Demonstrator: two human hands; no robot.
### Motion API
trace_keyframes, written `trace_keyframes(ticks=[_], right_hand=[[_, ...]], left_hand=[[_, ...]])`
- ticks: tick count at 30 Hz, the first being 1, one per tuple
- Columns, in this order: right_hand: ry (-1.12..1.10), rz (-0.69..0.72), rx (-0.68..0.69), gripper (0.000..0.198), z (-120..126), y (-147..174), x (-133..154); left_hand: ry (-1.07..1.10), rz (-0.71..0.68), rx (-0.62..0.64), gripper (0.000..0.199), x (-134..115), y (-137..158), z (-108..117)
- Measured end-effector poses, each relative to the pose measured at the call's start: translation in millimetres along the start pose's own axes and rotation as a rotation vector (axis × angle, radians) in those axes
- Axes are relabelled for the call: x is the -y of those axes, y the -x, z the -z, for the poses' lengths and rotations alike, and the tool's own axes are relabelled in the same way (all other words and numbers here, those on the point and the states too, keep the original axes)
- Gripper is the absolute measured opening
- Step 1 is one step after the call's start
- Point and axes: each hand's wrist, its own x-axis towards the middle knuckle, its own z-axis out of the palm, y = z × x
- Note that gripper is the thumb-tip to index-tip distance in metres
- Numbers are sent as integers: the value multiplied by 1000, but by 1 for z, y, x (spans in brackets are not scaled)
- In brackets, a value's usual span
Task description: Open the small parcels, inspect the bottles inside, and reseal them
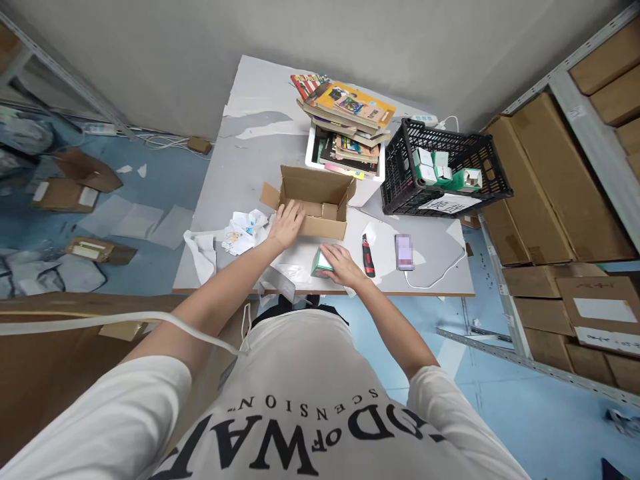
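Note:
An open cardboard box (324, 227) with its flaps raised stands on the table in front of me. My left hand (287, 225) grips its near left corner, fingers bent over the edge. Inside the box a small brown cardboard piece (329, 211) shows on the right. Just nearer to me, my right hand (342, 264) is closed over a small green-and-white box (319, 263), which rests on the tabletop. Its fingers lie across the top and hide part of it. A red-and-black utility knife (369, 256) lies to the right of that hand.
Crumpled paper (245, 231) lies to the left on the table (220, 167). Behind stand a white bin (367, 189) piled with books (350, 107) and a black crate (400, 173) holding small green-and-white boxes. A phone (404, 252) with a cable lies at the right.

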Motion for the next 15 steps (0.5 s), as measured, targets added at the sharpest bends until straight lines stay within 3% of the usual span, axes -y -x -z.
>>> trace_keyframes(ticks=[4,7,11,15], right_hand=[[-63,13,-64,89,-4,4,-4],[-59,-93,-170,94,-5,19,1],[-107,-260,-300,71,-12,44,16],[-173,-279,-313,56,-18,52,27]], left_hand=[[137,-47,-82,46,-30,45,13],[332,-25,-102,41,-57,81,15],[459,10,-67,48,-85,103,8],[417,80,-61,46,-100,99,-3]])
